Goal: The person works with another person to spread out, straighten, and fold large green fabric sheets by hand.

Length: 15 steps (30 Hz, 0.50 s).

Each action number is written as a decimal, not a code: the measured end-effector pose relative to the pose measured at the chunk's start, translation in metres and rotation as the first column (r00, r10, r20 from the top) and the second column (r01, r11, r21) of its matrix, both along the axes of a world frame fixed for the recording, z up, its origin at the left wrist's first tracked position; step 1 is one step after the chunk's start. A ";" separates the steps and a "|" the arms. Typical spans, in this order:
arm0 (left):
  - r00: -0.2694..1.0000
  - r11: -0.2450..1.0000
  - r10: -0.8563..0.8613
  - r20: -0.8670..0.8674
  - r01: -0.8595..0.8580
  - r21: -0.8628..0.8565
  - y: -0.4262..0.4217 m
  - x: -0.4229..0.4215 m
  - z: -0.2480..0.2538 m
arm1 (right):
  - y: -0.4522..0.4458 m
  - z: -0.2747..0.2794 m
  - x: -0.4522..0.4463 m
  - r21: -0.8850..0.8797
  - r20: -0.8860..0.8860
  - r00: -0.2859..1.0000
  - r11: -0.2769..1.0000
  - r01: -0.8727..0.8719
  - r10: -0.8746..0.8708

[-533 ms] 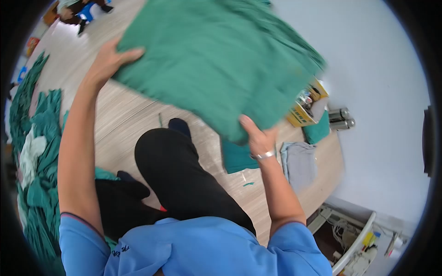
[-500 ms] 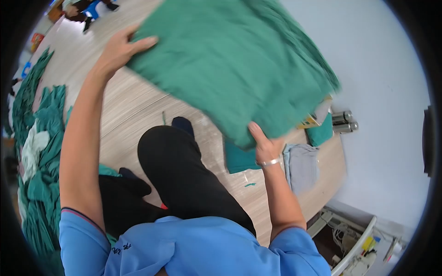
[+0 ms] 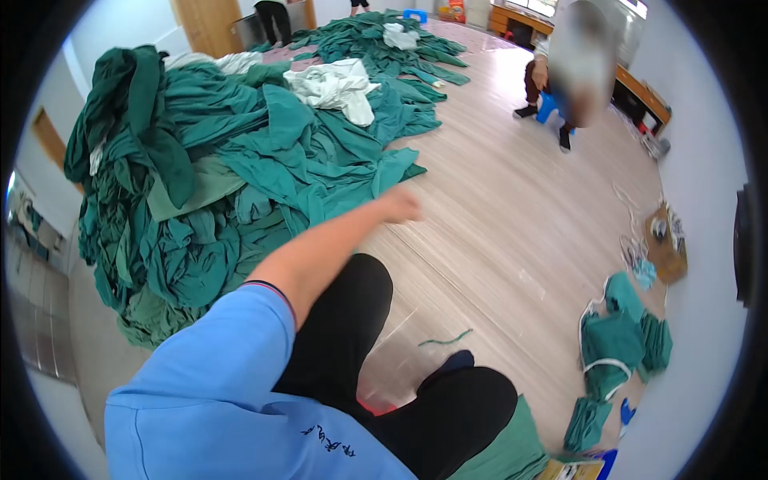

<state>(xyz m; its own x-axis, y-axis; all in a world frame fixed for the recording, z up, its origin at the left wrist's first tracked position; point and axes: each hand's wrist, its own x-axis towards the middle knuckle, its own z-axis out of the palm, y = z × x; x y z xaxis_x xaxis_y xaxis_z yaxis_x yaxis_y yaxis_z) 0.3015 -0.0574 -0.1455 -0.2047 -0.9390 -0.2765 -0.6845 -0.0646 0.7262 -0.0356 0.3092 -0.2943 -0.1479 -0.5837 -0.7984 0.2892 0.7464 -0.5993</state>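
Observation:
My left hand reaches out over the pale floor, beside the edge of a big heap of green cloths. It looks apart from the heap; motion blur smears its fingers. No cloth is seen hanging from it. White cloths lie on top of the heap. At the bottom, a green cloth is spread flat beside my right knee. My right hand is out of the frame.
Folded green bundles, one tied with a white strip, lie at the right. A cardboard box stands by the wall. A person sits on a blue stool further back. A green scrap lies near my foot.
The view has swung left to the heap. The green cloth both hands held up is no longer in them as far as visible; my right hand has left view.

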 end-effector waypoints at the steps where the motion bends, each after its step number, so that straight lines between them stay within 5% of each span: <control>1: 0.968 0.995 0.050 0.247 -0.029 -0.091 0.010 0.044 0.002 | -0.008 0.004 0.003 -0.002 -0.030 0.996 0.996 -0.085 0.085; 2: 0.872 0.986 0.121 0.474 -0.049 -0.162 0.020 0.087 0.003 | -0.015 0.006 0.002 -0.010 -0.075 0.982 0.985 -0.174 0.173; 4: 0.727 0.944 0.321 0.607 -0.300 -0.139 0.031 0.167 -0.011 | -0.031 0.009 0.008 -0.019 -0.166 0.932 0.944 -0.330 0.323; 6: 0.654 0.803 0.535 0.535 -0.591 -0.080 0.071 0.189 -0.015 | -0.052 0.016 0.006 0.020 -0.272 0.856 0.891 -0.453 0.441; 10: 0.636 0.788 0.508 0.581 -0.616 -0.015 0.060 0.222 -0.042 | -0.099 0.022 0.003 0.119 -0.432 0.683 0.787 -0.605 0.590; 12: 0.644 0.895 0.446 0.621 -0.313 -0.318 0.038 0.233 -0.047 | -0.119 0.021 -0.001 0.183 -0.478 0.595 0.735 -0.653 0.647; 14: 0.322 0.866 0.451 0.832 0.067 -0.495 0.014 0.247 -0.047 | -0.137 0.019 -0.005 0.243 -0.501 0.513 0.682 -0.690 0.697; 15: 0.311 0.865 0.464 0.830 0.046 -0.500 0.004 0.257 -0.050 | -0.145 0.017 -0.009 0.274 -0.513 0.469 0.655 -0.704 0.719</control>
<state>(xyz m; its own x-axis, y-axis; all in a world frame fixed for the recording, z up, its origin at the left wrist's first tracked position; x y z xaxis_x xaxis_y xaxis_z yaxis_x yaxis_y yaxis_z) 0.5588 -0.0530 -0.1952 0.1559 -0.9603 0.2315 -0.9050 -0.2328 -0.3560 -0.0444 0.1647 -0.2770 -0.0839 -0.6741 -0.7339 -0.7092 0.5577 -0.4312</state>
